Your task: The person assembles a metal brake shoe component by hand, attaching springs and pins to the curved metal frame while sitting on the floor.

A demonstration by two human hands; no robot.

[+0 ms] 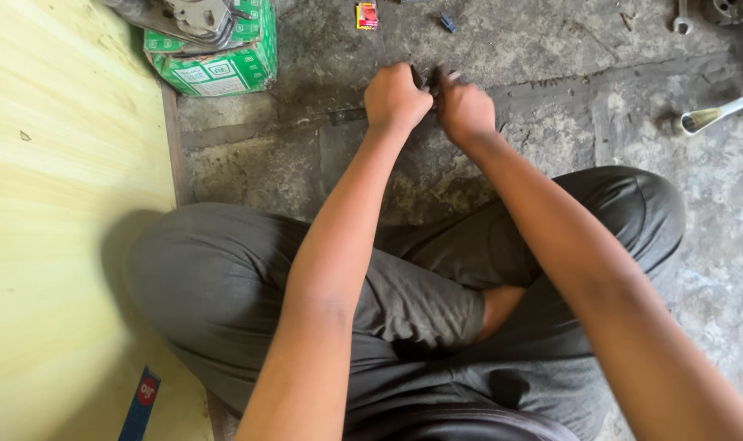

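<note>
I sit cross-legged on a stained concrete floor (551, 122). My left hand (394, 96) and my right hand (463, 108) are stretched out in front of my knees, fists closed and nearly touching. Between them sits a small dark object (428, 79), mostly hidden by my fingers, so I cannot tell what it is. Both hands appear to grip it just above the floor.
A green and white cardboard box (224, 65) holding a metal part stands at the far left. A yellow-green board (53, 204) covers the left side. A paintbrush (714, 114), a spanner (680, 18), a small red packet (366, 15) and a blue strip (140, 404) lie around.
</note>
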